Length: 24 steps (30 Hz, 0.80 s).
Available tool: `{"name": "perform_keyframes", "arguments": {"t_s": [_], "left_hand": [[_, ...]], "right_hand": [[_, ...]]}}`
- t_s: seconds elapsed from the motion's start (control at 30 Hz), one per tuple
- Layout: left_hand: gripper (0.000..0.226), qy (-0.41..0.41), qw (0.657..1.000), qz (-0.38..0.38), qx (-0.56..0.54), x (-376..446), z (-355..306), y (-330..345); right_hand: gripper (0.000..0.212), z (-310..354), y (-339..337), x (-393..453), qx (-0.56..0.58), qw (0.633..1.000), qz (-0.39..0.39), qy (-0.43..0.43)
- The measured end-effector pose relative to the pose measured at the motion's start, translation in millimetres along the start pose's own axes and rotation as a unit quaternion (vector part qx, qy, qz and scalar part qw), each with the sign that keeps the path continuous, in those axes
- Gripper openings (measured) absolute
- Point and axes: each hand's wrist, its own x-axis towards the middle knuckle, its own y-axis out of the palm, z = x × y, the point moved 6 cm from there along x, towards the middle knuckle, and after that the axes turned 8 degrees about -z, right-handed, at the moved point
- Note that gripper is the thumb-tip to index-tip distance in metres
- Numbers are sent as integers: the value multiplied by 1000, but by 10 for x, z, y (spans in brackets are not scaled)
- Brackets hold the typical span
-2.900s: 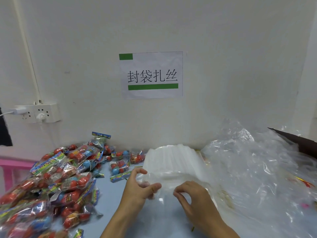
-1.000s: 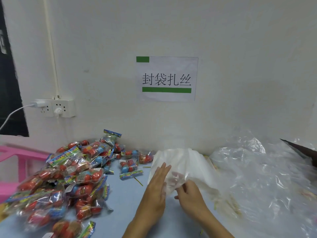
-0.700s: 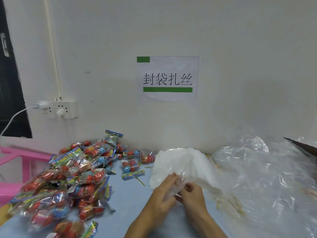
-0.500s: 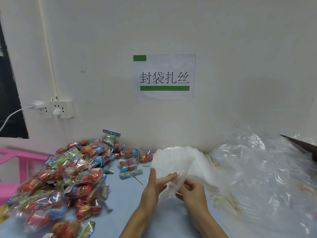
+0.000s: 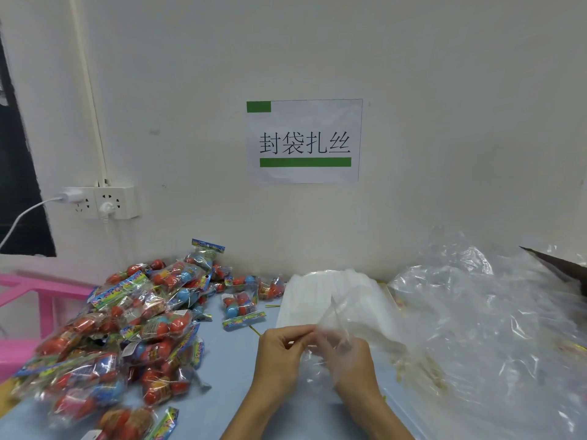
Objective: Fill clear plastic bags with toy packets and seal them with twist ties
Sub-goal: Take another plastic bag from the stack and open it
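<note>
Head view, work surface: a pale blue table top (image 5: 228, 369) set against a white wall (image 5: 444, 122).
Head view, left hand: the left hand (image 5: 279, 354) is raised just above the table near the middle; its fingers are curled and the thumb and fingertips pinch an edge of a thin clear plastic bag (image 5: 327, 331).
Head view, right hand: the right hand (image 5: 352, 360) lies just beside the left, touching the same bag; its fingers are bent round the film, which drapes partly over them, so the exact hold is blurred.
Head view, bag in hand: crumpled, held between both hands; whether its mouth is open cannot be told.
Head view, bag supply: a white-looking stack of flat clear plastic bags (image 5: 317, 290) lies just behind the hands, by the wall.
Head view, toy packets: a heap of clear packets of red and blue toy balls with bright printed headers (image 5: 127, 331) covers the left of the table, apart from the hands.
Head view, twist ties: thin yellow wire ties (image 5: 422, 373) lie scattered right of the hands, partly under a large crumpled clear plastic sheet (image 5: 495, 328).
Head view, wall: a white paper sign with black characters and green bars (image 5: 304, 141); a white socket strip with plugs (image 5: 101, 202) at left.
Head view, left edge: a pink plastic frame (image 5: 28, 300) beside the table.
</note>
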Motion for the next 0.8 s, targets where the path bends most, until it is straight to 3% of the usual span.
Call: {"name": "perform_keyframes", "arguments": {"t_s": [0.17,0.3,0.43,0.57,0.73,0.8], "left_hand": [[44,4,998,-59,34,12,38,-82],[31,-1,987,-158,37,86,107,-289],[33,0,969,-246,21,123,148,-495],[25,-20,975,-220,-3,148,198,-476],[16,-40,991,-118,-43,131,185,-301],[15,-36,995,-86,-38,117,169,-248]], "right_hand": [[16,27,-39,14,-45,998,-26,-48],[23,26,-164,74,-65,990,-108,-66],[20,8,-314,109,-51,979,-189,-51],[19,-58,-352,152,-43,979,-196,-37],[38,-131,-270,167,10,989,-145,-4],[33,-138,-218,157,21,992,-125,-4]]}}
